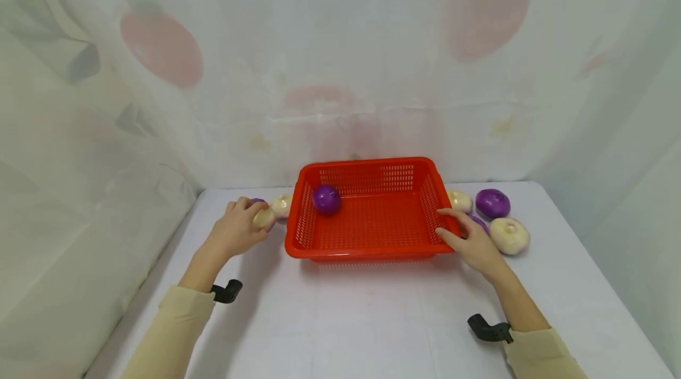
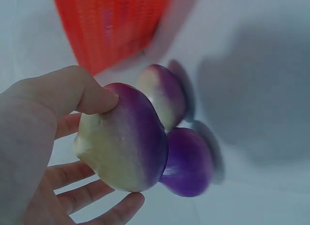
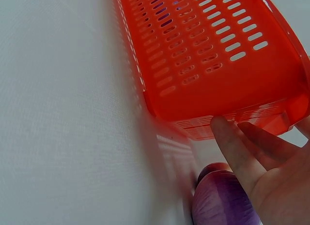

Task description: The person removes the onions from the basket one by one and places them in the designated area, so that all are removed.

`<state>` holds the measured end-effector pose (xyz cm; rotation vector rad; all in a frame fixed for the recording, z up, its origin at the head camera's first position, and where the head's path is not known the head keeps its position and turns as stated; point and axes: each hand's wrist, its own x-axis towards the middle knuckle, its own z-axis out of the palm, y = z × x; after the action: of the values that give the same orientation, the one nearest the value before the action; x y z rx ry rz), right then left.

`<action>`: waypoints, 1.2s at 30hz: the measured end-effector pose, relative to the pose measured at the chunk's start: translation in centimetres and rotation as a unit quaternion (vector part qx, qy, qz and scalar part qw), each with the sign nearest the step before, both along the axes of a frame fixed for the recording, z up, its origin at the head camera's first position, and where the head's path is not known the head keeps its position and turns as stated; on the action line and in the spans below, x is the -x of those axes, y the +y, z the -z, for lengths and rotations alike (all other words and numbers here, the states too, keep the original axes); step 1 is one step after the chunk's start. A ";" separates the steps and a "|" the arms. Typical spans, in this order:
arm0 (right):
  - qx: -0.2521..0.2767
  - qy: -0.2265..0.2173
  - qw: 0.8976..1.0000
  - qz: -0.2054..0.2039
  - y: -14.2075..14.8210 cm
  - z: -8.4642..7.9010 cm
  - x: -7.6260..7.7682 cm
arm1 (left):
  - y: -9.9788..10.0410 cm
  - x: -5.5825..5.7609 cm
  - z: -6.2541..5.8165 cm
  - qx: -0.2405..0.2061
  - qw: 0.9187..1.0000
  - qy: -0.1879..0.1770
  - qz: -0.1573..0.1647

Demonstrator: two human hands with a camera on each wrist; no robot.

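Observation:
My left hand (image 1: pixel 234 228) holds a cream-and-purple turnip (image 2: pixel 121 138) in the air left of the red plastic basket (image 1: pixel 367 252). The thumb presses on its upper side while the other fingers are spread beneath it. Just beyond lie two more turnips, one half cream (image 2: pixel 162 94) and one purple (image 2: pixel 189 162). At the basket's right end, my right hand (image 1: pixel 475 243) rests its fingertips against the side wall, fingers fairly straight and spread. Inside the basket, a single purple turnip (image 1: pixel 326 199) sits near the left wall.
Right of the basket several turnips cluster: a purple one (image 1: pixel 492 203), a cream one (image 1: pixel 509 236) at the front, and another cream one (image 1: pixel 460 201) partly behind the rim. A white cloth covers the table (image 1: pixel 367 320). A printed curtain (image 1: pixel 346 71) hangs along the back.

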<state>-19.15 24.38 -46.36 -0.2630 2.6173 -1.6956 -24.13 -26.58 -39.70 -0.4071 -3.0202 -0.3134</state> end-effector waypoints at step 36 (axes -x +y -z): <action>0.001 -0.004 1.000 0.001 -0.1 -0.3 -0.2 | -3.7 0.8 4.0 -0.002 0.993 -0.097 -0.062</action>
<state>-18.97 24.25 -46.08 -0.2534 2.6117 -1.6954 -24.92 -30.32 -43.71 -0.1979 -3.2141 -0.3688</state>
